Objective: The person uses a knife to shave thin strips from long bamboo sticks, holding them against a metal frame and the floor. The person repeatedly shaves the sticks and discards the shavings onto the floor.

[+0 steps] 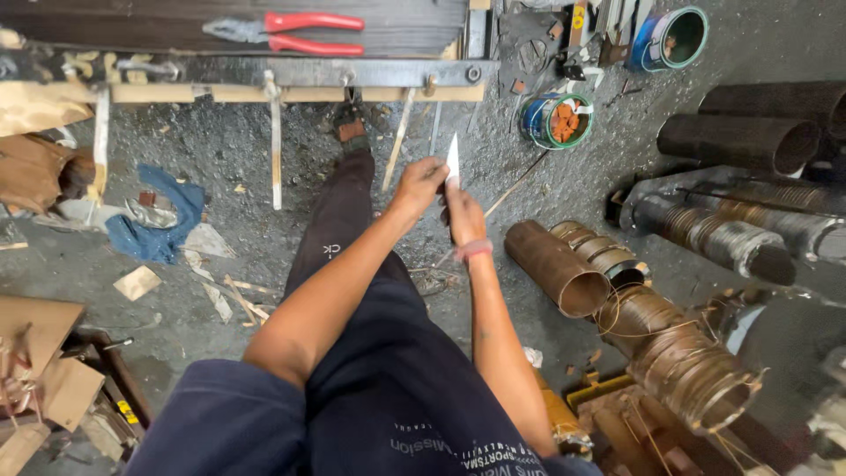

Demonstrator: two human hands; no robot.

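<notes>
Head view: both hands pinch a thin white strip held upright above the knee.
Left hand [420, 183] and right hand [462, 216] grasp the strip [453, 161]; its pointed end could slip and nick fingers, or drop among the metal tubes [558, 267].

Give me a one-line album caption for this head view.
Both hands, left hand and right hand, hold a thin white strip above a gritty workshop floor.
</notes>
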